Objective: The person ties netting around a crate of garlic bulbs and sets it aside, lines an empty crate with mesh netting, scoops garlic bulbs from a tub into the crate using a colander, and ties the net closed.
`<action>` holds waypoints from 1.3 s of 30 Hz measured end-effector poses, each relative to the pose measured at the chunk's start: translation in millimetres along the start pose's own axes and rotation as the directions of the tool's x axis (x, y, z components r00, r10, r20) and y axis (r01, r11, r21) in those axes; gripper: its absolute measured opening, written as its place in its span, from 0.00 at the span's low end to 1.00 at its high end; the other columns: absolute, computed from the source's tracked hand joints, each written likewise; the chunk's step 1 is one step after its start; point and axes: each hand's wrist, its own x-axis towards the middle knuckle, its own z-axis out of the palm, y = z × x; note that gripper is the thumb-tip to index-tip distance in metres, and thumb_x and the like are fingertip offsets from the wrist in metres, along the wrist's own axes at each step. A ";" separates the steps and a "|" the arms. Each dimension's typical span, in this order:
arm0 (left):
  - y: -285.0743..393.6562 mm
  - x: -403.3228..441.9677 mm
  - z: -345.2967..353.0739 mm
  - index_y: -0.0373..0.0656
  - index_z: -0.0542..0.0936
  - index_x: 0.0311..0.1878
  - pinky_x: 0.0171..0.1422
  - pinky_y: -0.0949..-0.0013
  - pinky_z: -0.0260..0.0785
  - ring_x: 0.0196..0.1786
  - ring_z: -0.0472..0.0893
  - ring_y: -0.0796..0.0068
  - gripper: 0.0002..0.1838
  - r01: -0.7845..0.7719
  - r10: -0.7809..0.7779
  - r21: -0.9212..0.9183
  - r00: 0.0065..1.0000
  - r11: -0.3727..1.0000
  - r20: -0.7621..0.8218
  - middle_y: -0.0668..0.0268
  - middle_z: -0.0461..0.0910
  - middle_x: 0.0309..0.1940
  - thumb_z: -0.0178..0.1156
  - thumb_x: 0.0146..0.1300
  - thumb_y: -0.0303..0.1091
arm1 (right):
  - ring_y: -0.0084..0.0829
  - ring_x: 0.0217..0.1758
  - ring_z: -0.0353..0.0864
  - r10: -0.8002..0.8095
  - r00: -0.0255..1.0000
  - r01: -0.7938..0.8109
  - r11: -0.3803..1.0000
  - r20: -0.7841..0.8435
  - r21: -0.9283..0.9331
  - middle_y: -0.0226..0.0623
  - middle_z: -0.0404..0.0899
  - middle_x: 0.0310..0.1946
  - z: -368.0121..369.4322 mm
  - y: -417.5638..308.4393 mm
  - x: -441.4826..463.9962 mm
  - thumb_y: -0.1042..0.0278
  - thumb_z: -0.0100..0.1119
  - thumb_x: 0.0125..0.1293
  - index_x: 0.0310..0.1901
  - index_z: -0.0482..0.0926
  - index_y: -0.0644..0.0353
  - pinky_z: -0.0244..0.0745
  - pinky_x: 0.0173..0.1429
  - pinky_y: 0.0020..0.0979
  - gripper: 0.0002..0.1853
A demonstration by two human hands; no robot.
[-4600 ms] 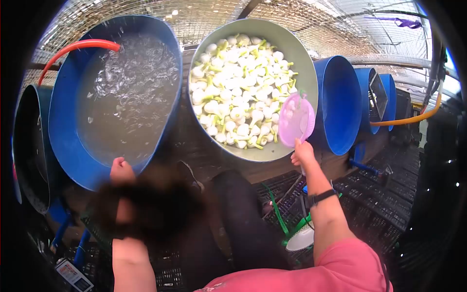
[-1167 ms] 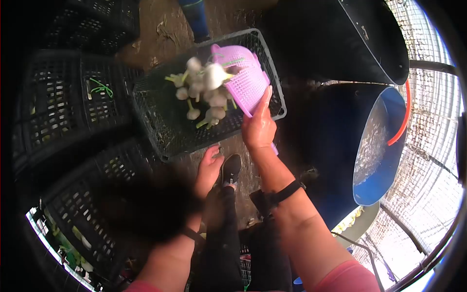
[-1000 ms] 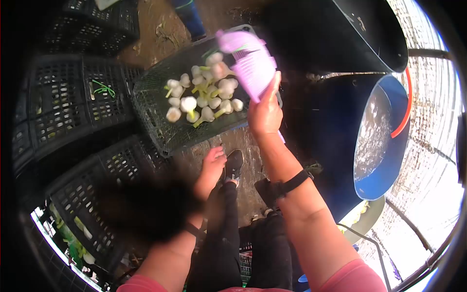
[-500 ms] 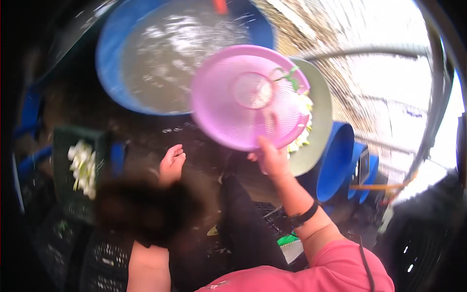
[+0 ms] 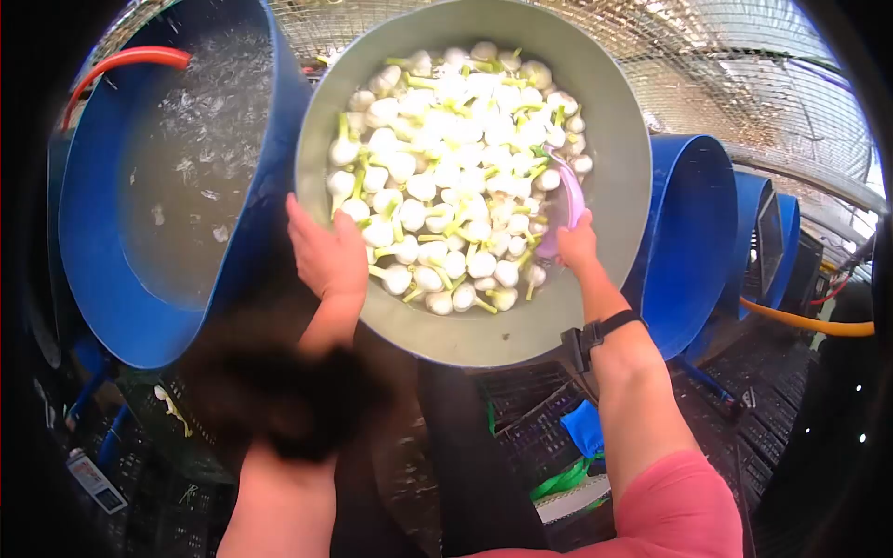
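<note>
A round, pale green tub (image 5: 614,195) holds many white bulbs (image 5: 465,186) with short green stems, in water. My right hand (image 5: 577,242) is closed on the handle of a pink strainer (image 5: 566,200), which is partly sunk among the bulbs at the tub's right side. At the tub's left rim is my left hand (image 5: 330,251), its fingers apart and nothing in it.
Left stands a blue tub (image 5: 98,242) of water with a red hose (image 5: 126,58) over its edge. More blue tubs (image 5: 688,242) and a yellow hose (image 5: 809,324) are on the right. Black crates (image 5: 772,400) lie below; a dark blur hides my left forearm.
The view has swung over to the pale green tub. The pink strainer, held up before, is now down among the bulbs. My left hand has moved to the tub's left rim.
</note>
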 end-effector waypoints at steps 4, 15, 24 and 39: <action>-14.3 -1.8 12.4 0.42 0.55 0.67 0.55 0.52 0.64 0.55 0.70 0.47 0.37 -0.117 0.120 0.055 0.992 0.992 -0.048 0.48 0.67 0.57 0.54 0.53 0.38 | 0.33 0.14 0.75 0.016 0.914 -0.239 0.829 0.406 0.506 0.48 0.76 0.26 54.2 -1.5 22.3 0.72 0.49 0.57 0.53 0.64 0.65 0.66 0.11 0.30 0.21; -10.6 -3.5 13.8 0.36 0.57 0.65 0.57 0.55 0.63 0.56 0.69 0.46 0.36 -0.150 0.153 0.051 0.987 0.987 -0.049 0.47 0.67 0.56 0.53 0.51 0.32 | 0.35 0.28 0.78 -0.048 0.778 -0.607 0.200 0.627 0.769 0.37 0.78 0.29 209.8 -38.2 13.4 0.68 0.53 0.58 0.39 0.75 0.61 0.75 0.28 0.41 0.09; -17.9 -3.3 7.3 0.38 0.58 0.65 0.54 0.53 0.65 0.53 0.71 0.44 0.35 -0.187 0.192 0.051 0.977 0.981 -0.094 0.47 0.68 0.55 0.53 0.52 0.34 | 0.27 0.17 0.74 -0.244 0.814 -0.459 0.287 0.528 0.841 0.34 0.77 0.24 124.6 -72.9 -33.2 0.60 0.53 0.62 0.41 0.74 0.57 0.64 0.13 0.29 0.11; -39.2 2.7 0.5 0.39 0.58 0.66 0.64 0.59 0.56 0.60 0.66 0.51 0.30 -0.096 0.127 -0.400 0.991 0.911 0.051 0.50 0.64 0.59 0.49 0.61 0.37 | 0.28 0.16 0.70 -0.437 0.791 -0.372 0.213 0.429 0.903 0.35 0.73 0.24 49.9 -66.2 -92.7 0.59 0.50 0.64 0.39 0.71 0.57 0.64 0.14 0.27 0.10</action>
